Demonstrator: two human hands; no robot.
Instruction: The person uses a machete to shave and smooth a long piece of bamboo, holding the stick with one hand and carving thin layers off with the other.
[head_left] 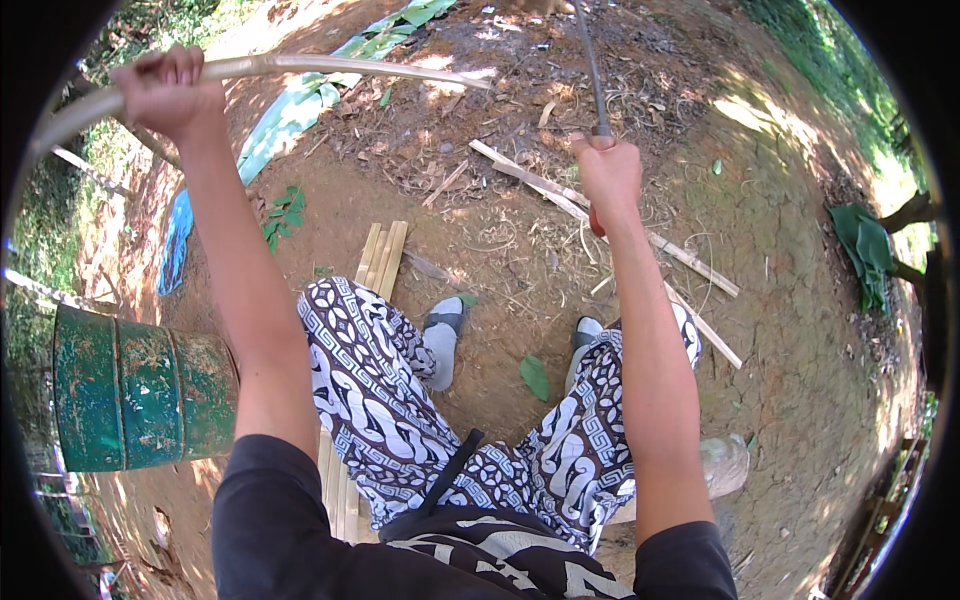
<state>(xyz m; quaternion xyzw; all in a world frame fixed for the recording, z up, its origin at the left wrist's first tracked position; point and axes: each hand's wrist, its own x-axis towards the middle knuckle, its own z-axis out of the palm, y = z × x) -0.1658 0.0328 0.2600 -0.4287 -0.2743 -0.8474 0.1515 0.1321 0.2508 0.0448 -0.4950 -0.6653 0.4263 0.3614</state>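
My left hand is raised at the upper left, its fingers wrapped round a long, bent bamboo strip. The strip reaches out past the left side of the view and, the other way, ends near the upper middle. In front of me my right hand grips the handle of a machete. Its long, thin, dark blade points away from me and shows nearly edge-on. A reddish handle end peeks out below the fist. The blade and the bamboo strip are apart.
Split bamboo pieces lie on the ground beyond my right knee. A bundle of pale slats lies by my left leg. A rusty green drum stands at left. Blue plastic, a banana leaf and a log lie around me.
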